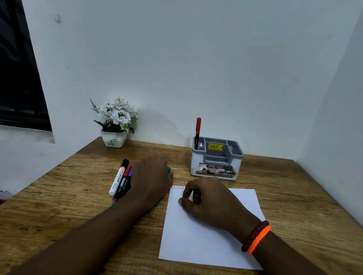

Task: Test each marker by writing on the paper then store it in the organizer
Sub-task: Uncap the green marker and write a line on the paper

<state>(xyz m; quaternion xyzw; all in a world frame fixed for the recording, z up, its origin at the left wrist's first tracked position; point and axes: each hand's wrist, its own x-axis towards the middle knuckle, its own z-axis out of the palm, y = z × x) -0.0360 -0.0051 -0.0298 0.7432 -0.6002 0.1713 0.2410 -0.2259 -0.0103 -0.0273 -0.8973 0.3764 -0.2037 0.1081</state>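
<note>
A white sheet of paper (201,236) lies on the wooden desk, with a faint red zigzag line (177,188) at its top left corner. My right hand (210,201) rests on the paper with loosely curled fingers and holds nothing. Left of the paper lies a bunch of markers: a white one with a black cap (118,179), a red-capped one (127,171) and others partly hidden. My left hand (150,182) lies over them and grips a green marker (168,170), whose ends stick out past the hand. A red-capped marker (198,127) stands in the grey and white organizer (195,164).
A pot of white flowers (115,121) stands at the back left against the wall. The organizer stands at the back, just beyond the paper. Walls close the desk (73,204) at the back and right. A dark window is at the far left.
</note>
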